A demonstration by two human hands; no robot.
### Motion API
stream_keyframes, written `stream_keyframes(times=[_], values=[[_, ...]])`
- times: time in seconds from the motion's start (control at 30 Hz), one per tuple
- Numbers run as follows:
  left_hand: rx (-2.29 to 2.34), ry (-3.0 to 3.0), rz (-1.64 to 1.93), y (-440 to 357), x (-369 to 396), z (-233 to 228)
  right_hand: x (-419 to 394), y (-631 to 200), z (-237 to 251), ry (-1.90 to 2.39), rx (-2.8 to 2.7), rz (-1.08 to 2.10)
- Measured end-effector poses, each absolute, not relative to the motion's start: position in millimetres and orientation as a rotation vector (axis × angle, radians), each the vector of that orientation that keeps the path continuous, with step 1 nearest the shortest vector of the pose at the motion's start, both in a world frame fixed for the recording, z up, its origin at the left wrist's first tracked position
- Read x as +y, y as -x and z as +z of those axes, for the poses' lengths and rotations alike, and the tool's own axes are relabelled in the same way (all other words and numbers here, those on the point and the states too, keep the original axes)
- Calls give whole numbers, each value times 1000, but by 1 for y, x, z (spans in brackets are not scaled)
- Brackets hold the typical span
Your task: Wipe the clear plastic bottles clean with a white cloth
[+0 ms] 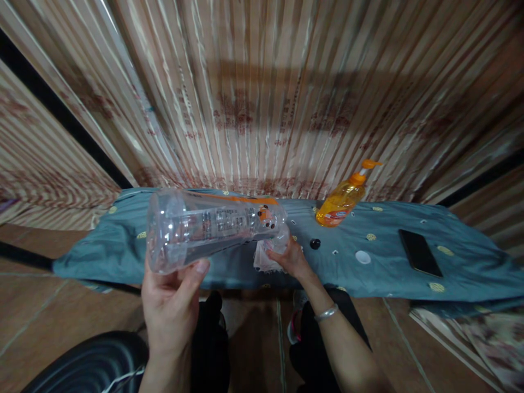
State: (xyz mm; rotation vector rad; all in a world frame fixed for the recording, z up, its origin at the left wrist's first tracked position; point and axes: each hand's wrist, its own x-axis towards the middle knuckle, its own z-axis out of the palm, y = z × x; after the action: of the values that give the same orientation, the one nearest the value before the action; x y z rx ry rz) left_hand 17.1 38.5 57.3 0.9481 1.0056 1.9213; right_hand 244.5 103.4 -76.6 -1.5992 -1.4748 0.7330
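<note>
A big clear plastic bottle (213, 226) with small print on its side lies sideways in the air, just above the near edge of the counter (470, 240). Its flat bottom points to the person and its narrow end points away, over the counter.

The left hand (172, 303) holds the wide bottom end, with its grip closed around the bottle's rim. The thumb presses on the rim. The right hand (289, 256) is at the narrow end. Its grip is closed on that end, and a crumpled see-through plastic wrap (264, 259) sits right under it. A silver bangle (326, 312) is on the right wrist.

The counter has a blue-grey cloth with little yellow dots. Near its far edge stands an orange pump bottle (343, 199), tilted. A small black cap (315, 243) lies near the middle, and a small white round disc (362, 257) lies just to its right. A black phone (420, 252) lies flat toward the right end. A striped curtain (262, 93) hangs behind the counter.
</note>
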Motion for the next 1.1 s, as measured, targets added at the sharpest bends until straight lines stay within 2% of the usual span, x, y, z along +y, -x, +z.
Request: stream_keyframes(times=[1.1], values=[[967,-1024,1915,-19,40,59,105,-244,-80,1570,-1445,740]])
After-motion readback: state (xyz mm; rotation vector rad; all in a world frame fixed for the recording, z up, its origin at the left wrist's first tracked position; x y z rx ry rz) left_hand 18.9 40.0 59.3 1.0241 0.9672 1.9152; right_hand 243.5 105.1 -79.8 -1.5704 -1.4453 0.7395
